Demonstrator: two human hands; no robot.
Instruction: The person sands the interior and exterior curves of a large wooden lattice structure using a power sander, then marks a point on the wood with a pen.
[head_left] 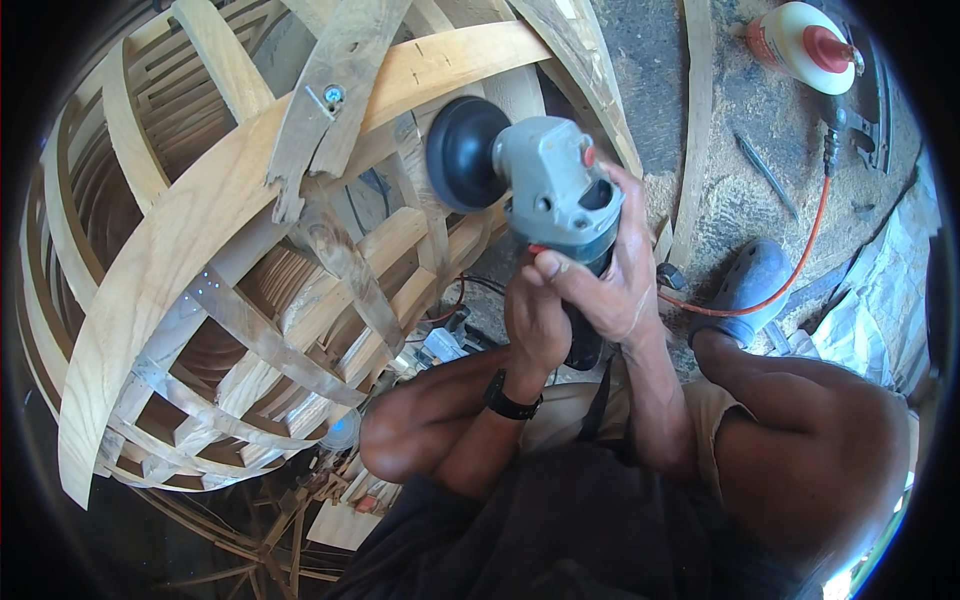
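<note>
Between my two hands is a grey angle grinder (548,180) with a round black pad (462,152) on its head. My right hand (622,290) wraps round the grinder's body from the right. My left hand (537,318) closes on its left side, just under the head; a dark watch sits on that wrist. The pad faces a curved wooden framework (215,185) of pale ribs and slats on the left. It is close to the long pale curved strip along the front; whether they touch, I cannot tell.
A weathered board (340,90) with a screw crosses the curved strip. At the upper right lies a white bottle (795,48) with a red cap. An orange hose or cord (812,235) runs past my clog (745,285). Crumpled sheeting (865,315) and a wood strip (693,120) lie on the dusty floor.
</note>
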